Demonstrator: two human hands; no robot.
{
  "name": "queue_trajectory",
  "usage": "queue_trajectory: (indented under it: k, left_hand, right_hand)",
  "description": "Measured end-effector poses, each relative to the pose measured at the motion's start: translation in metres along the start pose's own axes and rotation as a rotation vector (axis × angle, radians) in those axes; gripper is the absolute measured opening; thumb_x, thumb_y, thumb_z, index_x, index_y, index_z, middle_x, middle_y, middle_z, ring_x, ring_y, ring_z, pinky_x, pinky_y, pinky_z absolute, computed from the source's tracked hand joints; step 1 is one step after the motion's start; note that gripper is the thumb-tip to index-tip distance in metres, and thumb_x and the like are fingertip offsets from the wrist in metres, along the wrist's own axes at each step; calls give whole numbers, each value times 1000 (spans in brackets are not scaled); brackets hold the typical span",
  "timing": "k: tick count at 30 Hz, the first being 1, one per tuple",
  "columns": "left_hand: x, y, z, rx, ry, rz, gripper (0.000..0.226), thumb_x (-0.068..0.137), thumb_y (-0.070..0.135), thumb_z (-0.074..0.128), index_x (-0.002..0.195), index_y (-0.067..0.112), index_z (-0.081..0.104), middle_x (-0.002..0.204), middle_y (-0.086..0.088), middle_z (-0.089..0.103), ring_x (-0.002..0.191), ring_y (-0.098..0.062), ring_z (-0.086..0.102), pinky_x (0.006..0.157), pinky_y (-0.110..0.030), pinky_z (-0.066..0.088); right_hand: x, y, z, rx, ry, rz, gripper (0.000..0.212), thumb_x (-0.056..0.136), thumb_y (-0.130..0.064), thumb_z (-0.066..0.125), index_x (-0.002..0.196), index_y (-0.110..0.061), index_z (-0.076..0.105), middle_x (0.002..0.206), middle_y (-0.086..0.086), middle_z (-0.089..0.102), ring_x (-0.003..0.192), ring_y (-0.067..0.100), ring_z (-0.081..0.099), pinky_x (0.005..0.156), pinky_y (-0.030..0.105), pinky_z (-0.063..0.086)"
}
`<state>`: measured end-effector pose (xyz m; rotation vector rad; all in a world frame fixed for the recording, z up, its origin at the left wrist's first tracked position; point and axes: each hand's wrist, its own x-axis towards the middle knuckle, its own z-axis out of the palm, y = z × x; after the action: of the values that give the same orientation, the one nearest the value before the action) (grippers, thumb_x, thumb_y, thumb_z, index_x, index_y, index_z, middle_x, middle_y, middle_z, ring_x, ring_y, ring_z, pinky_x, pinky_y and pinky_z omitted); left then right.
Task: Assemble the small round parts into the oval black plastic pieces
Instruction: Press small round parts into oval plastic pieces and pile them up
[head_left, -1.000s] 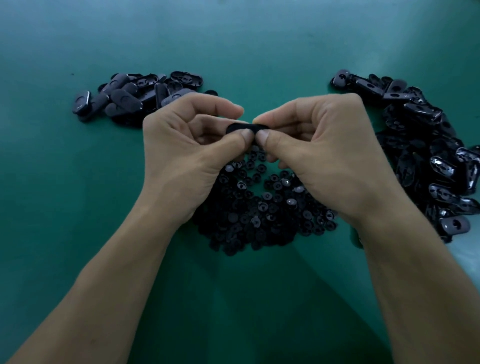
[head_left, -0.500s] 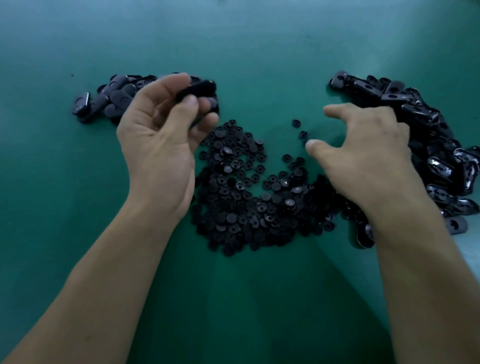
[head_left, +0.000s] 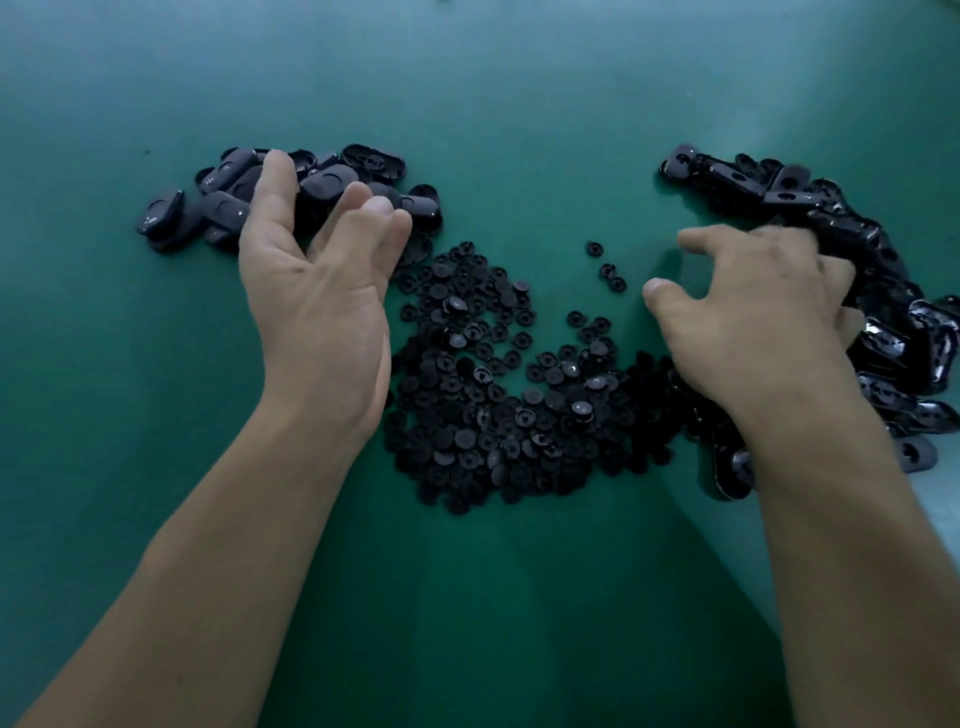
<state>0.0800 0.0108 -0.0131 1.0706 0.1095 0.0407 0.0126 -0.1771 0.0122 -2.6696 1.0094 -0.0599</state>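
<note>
Head view: left hand (head_left: 317, 312) slack, empty, left of heap of small round black plastic parts (head_left: 493, 405). Right hand (head_left: 753, 332) right of heap (grip unclear).

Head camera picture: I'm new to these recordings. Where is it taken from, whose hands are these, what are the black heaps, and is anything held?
No machine here: a camera worn on a person's head looks down at their two bare hands over a green surface. In the middle lies a heap of small round parts. One pile of oval black pieces sits far left; a second pile runs down the right. The left hand is open above the left pile, holding nothing visible. The right hand reaches into the right pile; its far fingers are blurred, so whether it grips a piece cannot be told.
</note>
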Motion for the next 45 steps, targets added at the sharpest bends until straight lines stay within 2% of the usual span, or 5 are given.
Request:
queue_trajectory:
  k: [5, 10, 17, 37, 45]
  left_hand:
    - [0, -4, -2, 130, -70, 68, 50, 90, 0, 62, 136, 12, 45, 134, -12, 50, 104, -10, 56, 87, -25, 52]
    - [0, -5, -4, 218, -152, 111, 16, 92, 0, 61, 102, 13, 63, 88, 5, 62, 83, -8, 62, 82, -25, 52]
    - [1, -7, -5, 235, -202, 134, 15, 91, 0, 63, 91, 15, 66, 89, 1, 67, 84, -16, 66, 76, -25, 51]
    - [1, -10, -7, 312, -257, 164, 12, 89, 7, 65, 89, 18, 68, 93, -10, 68, 77, -13, 62, 73, -23, 50]
    - [0, -9, -6, 344, -266, 184, 11, 90, 7, 65, 90, 17, 68, 87, -3, 69, 74, -11, 63, 71, -24, 51]
  right_hand:
    - [4, 1, -1, 37, -21, -97, 39, 97, -14, 55, 132, -31, 61, 141, 13, 49, 121, 40, 50, 101, 47, 47]
    - [2, 2, -2, 185, 91, -184, 45, 92, 3, 58, 124, -27, 67, 135, 3, 50, 116, 21, 51, 75, -1, 31]
    - [1, 3, -2, 24, 31, -114, 31, 97, -29, 62, 128, -33, 64, 139, 10, 51, 132, 35, 37, 106, 49, 38]
    - [-1, 2, 0, 72, 33, -117, 32, 98, -21, 58, 128, -32, 63, 136, 8, 54, 129, 33, 44, 106, 48, 41]
    - [0, 2, 3, 231, 69, -156, 33, 96, -6, 59, 120, -26, 69, 125, 2, 65, 106, 15, 60, 82, 22, 45]
